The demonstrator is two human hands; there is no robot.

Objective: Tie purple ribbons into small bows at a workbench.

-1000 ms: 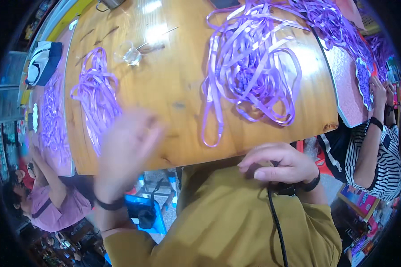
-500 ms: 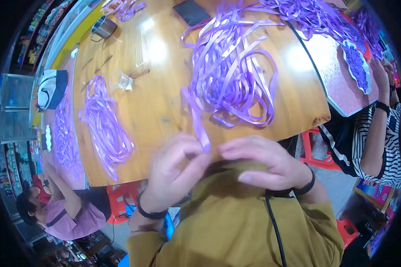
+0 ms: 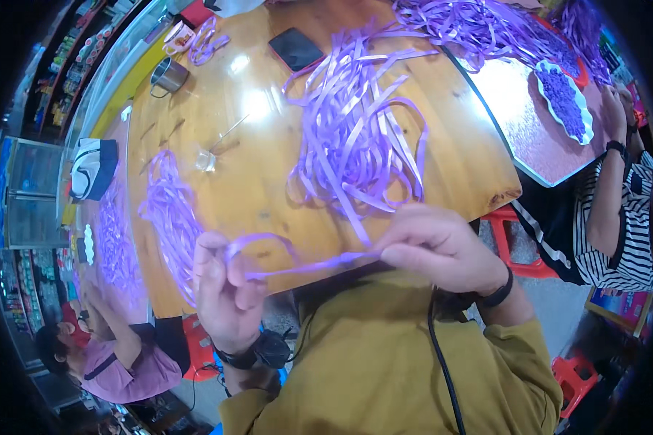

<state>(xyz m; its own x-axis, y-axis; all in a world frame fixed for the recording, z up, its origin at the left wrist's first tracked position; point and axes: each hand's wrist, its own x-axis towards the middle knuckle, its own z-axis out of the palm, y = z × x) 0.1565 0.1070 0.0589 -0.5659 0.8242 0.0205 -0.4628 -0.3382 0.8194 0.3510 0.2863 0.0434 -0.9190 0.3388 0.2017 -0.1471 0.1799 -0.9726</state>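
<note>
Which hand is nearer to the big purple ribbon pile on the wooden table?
Right. The right hand is just in front of the big ribbon pile; the left hand is farther away, off to the pile's front left.

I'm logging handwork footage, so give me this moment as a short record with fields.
Left hand: holds a purple ribbon
Right hand: holds the same ribbon
Ribbon: stretched between the hands, looping near the left
Surface: wooden table
Piles: larger ribbon pile ahead, smaller ribbon pile at left
Other items: metal mug, small clear cup
</note>
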